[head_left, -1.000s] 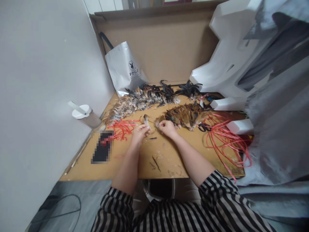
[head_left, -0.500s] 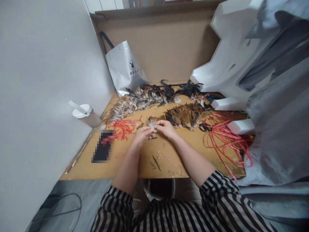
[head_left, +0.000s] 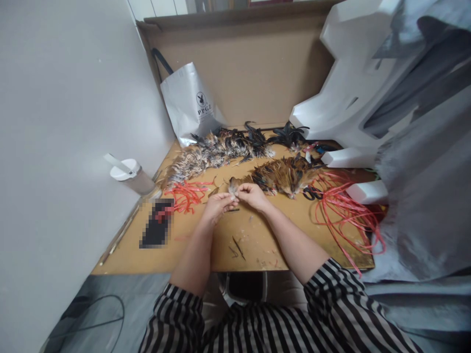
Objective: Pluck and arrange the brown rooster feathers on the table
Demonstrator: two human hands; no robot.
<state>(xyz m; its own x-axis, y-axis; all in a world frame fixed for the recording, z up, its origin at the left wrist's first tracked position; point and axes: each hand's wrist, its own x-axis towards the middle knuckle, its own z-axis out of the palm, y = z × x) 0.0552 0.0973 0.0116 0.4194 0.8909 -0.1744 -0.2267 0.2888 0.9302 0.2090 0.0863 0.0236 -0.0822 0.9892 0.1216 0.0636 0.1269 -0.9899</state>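
Close together over the middle of the table, my left hand (head_left: 220,204) and my right hand (head_left: 252,194) pinch a small feather (head_left: 233,186) between their fingertips. Its greyish-brown vane points up and its pale base sits in the fingers; whether it is one feather or a small tuft I cannot tell. Just behind my hands lie brown feathers (head_left: 243,182). To the right spreads a larger pile of brown and black feathers (head_left: 283,174). A long row of grey, brown and black feathers (head_left: 217,149) stretches across the back.
Red plastic strips (head_left: 187,196) lie left, beside a blurred dark rectangle (head_left: 158,230). More red strips (head_left: 342,211) and black-handled scissors (head_left: 313,193) are right. A lidded cup (head_left: 134,179) stands at the left wall. A silver bag (head_left: 189,105) and white foam (head_left: 312,113) stand behind.
The feather between my fingertips has turned more upright and looks narrower and darker. Both hands have stayed nearly in place.
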